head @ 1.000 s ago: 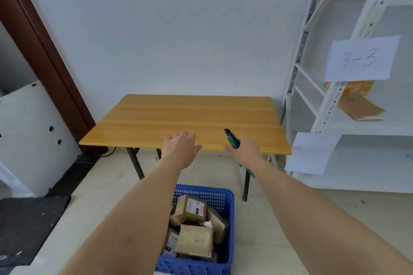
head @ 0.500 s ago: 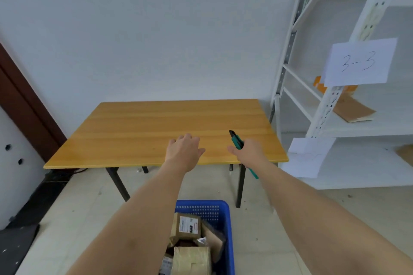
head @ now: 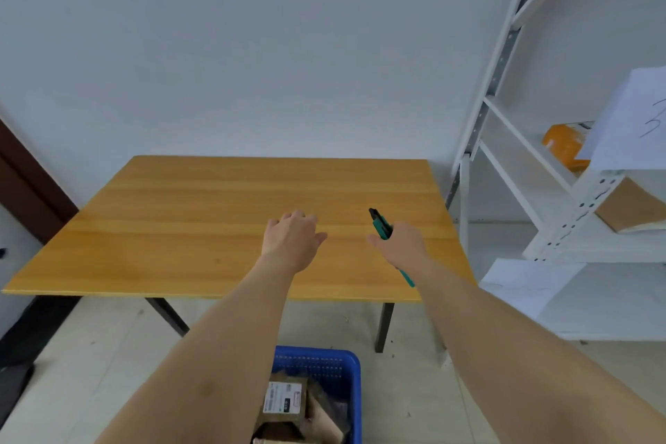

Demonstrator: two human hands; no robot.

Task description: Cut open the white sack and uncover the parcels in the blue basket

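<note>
Your wooden table [head: 201, 227] fills the middle of the frame, with a white shelf rack [head: 504, 169] at the right edge holding an orange parcel [head: 565, 148] and paper signs. Your blue basket [head: 346, 371] sits on the floor at the bottom middle, below your arms and nearer to you than the table, and brown parcels [head: 284, 404] show inside it. No white sack shows anywhere, so the parcels look uncovered already. Your left hand [head: 292, 241] reaches out over the table with its fingers loose and spread, holding nothing. Your right hand [head: 400, 245] is wrapped around a green cutter [head: 380, 225], whose long body points up and left toward the far wall. The basket lies down and back from both hands. Your left arm passes right over its left rim, so it is the nearer one.
</note>
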